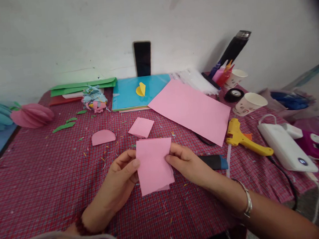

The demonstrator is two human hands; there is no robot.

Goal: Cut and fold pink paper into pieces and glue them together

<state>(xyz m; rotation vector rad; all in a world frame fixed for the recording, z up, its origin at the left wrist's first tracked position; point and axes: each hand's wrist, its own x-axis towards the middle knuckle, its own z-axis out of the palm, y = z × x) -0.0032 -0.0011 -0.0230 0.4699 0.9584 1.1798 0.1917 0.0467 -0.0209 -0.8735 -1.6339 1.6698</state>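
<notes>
A folded piece of pink paper (pixel 154 166) is held up over the table between both hands; its lower edge is uneven and shows more than one layer. My left hand (pixel 125 170) pinches its left side, thumb in front. On the opposite side, my right hand (pixel 185 161) grips the right edge between thumb and fingers. Just beyond lies a stack of pink paper squares (pixel 141 127), and to its left a folded pink half-circle (pixel 103 137). A large pink sheet (pixel 192 111) rests at the back right, partly over a blue pack of paper (pixel 134 82).
A yellow glue gun (pixel 244 138), a white power bank (pixel 287 146) with cables and a paper cup (pixel 249 104) stand right. A phone (pixel 143 58) leans on the wall. Crumpled scraps (pixel 94 99) and a pink paper ornament (pixel 32 115) lie left. A white cable (pixel 74 233) crosses the foreground.
</notes>
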